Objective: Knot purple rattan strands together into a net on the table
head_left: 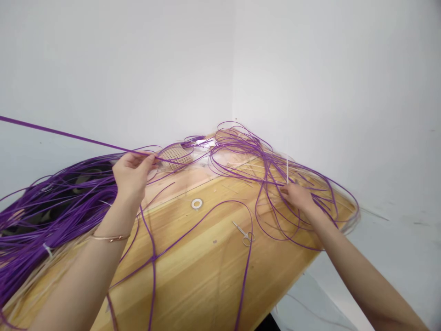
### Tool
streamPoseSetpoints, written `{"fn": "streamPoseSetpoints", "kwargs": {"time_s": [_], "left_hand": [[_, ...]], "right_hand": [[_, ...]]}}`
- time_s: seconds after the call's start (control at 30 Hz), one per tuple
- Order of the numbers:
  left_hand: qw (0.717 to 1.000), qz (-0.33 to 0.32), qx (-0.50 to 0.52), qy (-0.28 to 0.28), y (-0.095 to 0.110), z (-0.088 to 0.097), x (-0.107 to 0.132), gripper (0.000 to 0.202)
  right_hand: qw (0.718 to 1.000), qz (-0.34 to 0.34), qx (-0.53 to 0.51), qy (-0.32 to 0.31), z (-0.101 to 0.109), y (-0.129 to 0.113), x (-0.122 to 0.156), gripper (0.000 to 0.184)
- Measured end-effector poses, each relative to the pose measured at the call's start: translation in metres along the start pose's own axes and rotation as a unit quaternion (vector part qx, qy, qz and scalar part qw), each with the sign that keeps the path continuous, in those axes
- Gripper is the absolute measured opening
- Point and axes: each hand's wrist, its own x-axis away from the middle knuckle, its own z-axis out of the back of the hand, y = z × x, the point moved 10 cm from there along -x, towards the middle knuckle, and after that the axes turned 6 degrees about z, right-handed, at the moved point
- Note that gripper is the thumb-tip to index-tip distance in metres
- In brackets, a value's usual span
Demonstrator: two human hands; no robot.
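Observation:
Purple weaving strands (241, 146) lie in loose loops over the wooden table. My left hand (132, 172) is raised at left, thumb and fingers pinching a purple strand (69, 134) that runs taut off the left edge of view. Behind those fingers stands a small woven piece (176, 157) of pale cane with an open lattice. At right, my right hand (296, 196) is closed at the looped strands, its fingertips partly hidden among them. A thin white strip (287, 169) sticks up just above it.
A thick purple bundle (51, 243), bound with a white tie, lies at left over a black item. Small scissors (244, 233) and a white ring (196, 203) rest on the wooden table (193, 285). Pale walls (144, 69) meet in a corner behind it.

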Motion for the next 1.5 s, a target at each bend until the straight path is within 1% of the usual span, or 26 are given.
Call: {"fn": "streamPoseSetpoints", "kwargs": {"time_s": [0.1,0.2,0.3,0.37,0.5,0.57,0.7,0.83,1.0,1.2,1.3,1.4,1.5], "left_hand": [[1.000,-0.007,0.010,0.003,0.004,0.006,-0.001,0.014],[0.999,-0.022,0.019,0.029,0.017,0.021,-0.005,0.012],[0.997,-0.040,0.043,0.054,0.036,0.040,-0.008,0.012],[0.995,-0.041,0.061,0.065,0.046,0.052,-0.008,0.013],[0.993,-0.033,0.082,0.074,0.058,0.071,-0.006,0.011],[0.992,-0.033,0.094,0.074,0.061,0.079,-0.005,0.012],[0.990,-0.033,0.109,0.078,0.062,0.092,-0.004,0.015],[0.990,-0.030,0.114,0.078,0.060,0.101,-0.003,0.015],[0.989,-0.027,0.118,0.084,0.056,0.113,-0.001,0.014],[0.988,-0.021,0.128,0.078,0.051,0.121,0.000,0.014],[0.988,-0.012,0.126,0.084,0.047,0.123,0.002,0.014],[0.988,-0.008,0.130,0.084,0.044,0.125,0.005,0.016],[0.987,0.004,0.123,0.101,0.040,0.129,0.009,0.017]], "right_hand": [[1.000,0.014,-0.010,0.007,-0.001,-0.003,0.004,0.022],[1.000,0.013,-0.016,0.021,-0.001,-0.001,0.004,0.025],[0.999,-0.004,-0.018,0.031,-0.002,0.003,0.000,0.026],[0.999,-0.014,-0.016,0.036,-0.002,0.004,-0.003,0.027],[0.997,-0.048,-0.012,0.051,0.000,0.008,-0.006,0.024],[0.997,-0.060,-0.009,0.044,0.000,0.009,-0.007,0.023],[0.998,-0.057,-0.001,0.015,-0.001,0.005,-0.008,0.027],[0.998,-0.057,0.001,0.002,0.002,0.004,-0.006,0.029],[0.998,-0.063,0.007,-0.002,0.006,0.007,-0.003,0.025],[0.998,-0.063,0.015,-0.005,0.011,0.004,-0.002,0.020],[0.997,-0.068,0.027,-0.004,0.020,-0.004,0.000,0.022],[0.997,-0.062,0.037,-0.010,0.030,-0.019,0.001,0.025],[0.998,-0.046,0.034,-0.018,0.035,-0.035,0.000,0.026]]}}
